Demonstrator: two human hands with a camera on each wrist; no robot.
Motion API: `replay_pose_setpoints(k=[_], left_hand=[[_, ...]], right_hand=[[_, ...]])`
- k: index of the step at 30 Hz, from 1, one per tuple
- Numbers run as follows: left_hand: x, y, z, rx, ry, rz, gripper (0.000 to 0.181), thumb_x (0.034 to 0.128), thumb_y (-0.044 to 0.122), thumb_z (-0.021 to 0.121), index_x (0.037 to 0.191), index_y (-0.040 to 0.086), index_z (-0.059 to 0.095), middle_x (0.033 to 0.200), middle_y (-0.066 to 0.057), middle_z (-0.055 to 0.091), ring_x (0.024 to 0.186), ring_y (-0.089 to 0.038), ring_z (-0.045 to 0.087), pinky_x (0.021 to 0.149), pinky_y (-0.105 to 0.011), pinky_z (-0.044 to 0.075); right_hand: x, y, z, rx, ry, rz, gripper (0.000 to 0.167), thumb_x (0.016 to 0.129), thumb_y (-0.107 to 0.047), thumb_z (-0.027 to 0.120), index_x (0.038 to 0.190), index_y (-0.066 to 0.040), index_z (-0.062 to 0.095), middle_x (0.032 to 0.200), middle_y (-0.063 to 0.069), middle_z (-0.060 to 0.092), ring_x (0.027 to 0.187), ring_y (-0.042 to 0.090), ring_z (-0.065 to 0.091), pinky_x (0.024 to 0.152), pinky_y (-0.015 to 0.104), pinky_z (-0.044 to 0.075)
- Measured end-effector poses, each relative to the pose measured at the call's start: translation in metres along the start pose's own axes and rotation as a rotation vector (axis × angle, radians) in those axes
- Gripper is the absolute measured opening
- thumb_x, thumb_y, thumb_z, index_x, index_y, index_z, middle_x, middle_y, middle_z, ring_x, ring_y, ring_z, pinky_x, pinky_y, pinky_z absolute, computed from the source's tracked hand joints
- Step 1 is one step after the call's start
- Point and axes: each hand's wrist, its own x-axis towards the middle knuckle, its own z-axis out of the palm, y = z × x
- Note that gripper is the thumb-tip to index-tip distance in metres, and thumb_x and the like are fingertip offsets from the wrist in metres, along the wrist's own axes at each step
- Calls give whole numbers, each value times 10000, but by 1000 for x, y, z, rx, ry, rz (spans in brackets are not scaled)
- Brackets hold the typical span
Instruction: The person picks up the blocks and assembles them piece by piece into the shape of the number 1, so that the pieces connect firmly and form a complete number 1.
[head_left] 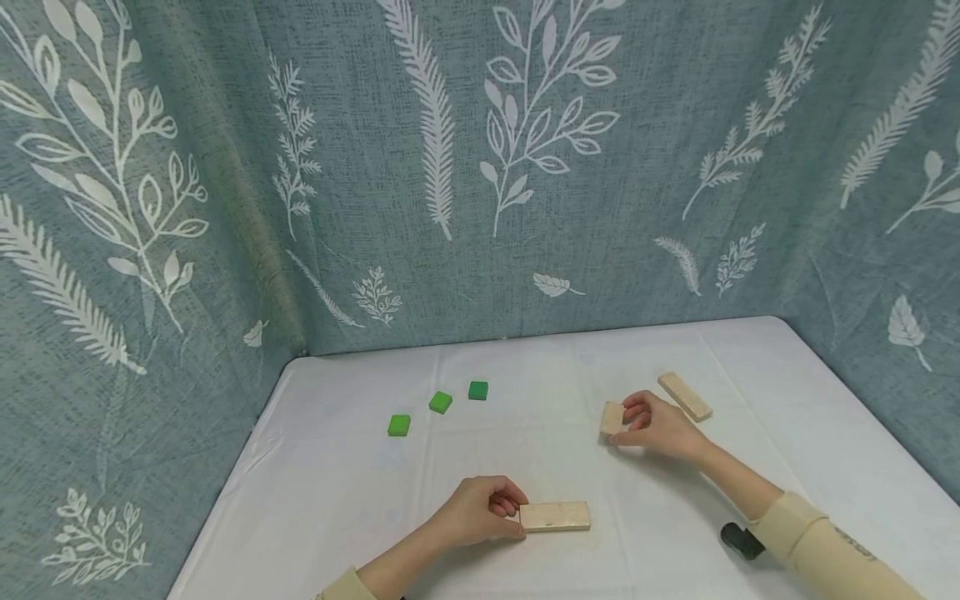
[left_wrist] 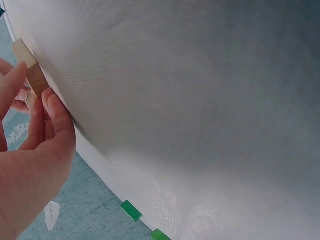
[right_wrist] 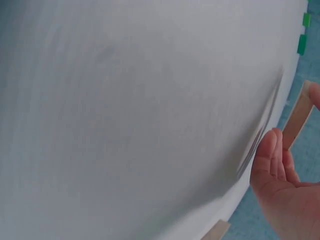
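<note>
In the head view, my left hand (head_left: pixel 483 510) pinches the left end of a pale wooden block (head_left: pixel 558 517) that lies lengthwise at the near middle of the white table. The left wrist view shows that same wooden block (left_wrist: pixel 31 70) between the left thumb and fingers. Farther back and to the right, my right hand (head_left: pixel 658 427) holds a second wooden block (head_left: pixel 611 419) between thumb and fingers; it looks foreshortened in the head view. From the right wrist, this block (right_wrist: pixel 298 117) appears tilted, and a shadow falls on the cloth nearby.
A third wooden block (head_left: pixel 685 396) lies just behind the right hand. Three small green blocks, including a dark green one (head_left: pixel 477 390), rest at the back left. Beside the right sleeve is a dark object (head_left: pixel 742 541). A patterned curtain (head_left: pixel 480 275) surrounds the white table (head_left: pixel 337 433).
</note>
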Motion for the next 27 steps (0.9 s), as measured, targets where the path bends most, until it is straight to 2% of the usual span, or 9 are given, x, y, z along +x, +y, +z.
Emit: replay_pose_setpoints(k=[15,27], left_hand=[[-1,2,1,-2,3,-5,275,707,22,838,935,35,684,800,7,606,721,-79,546,651,-177,457],[-1,1,1,-11,17,1,275,702,32,841,930,41,687,796,5,607,717,-59,543,661,-174,463]], right_hand=[[-7,-16,22,26,-54,-15,594,748,-269,839,1178,0,530,981,34,607,821,146,573,716,326,466],[-10,-30,36,50,-97,-22,577,739,-244,844,1168,-14,534,955,31,598,790,151,553,679,302,452]])
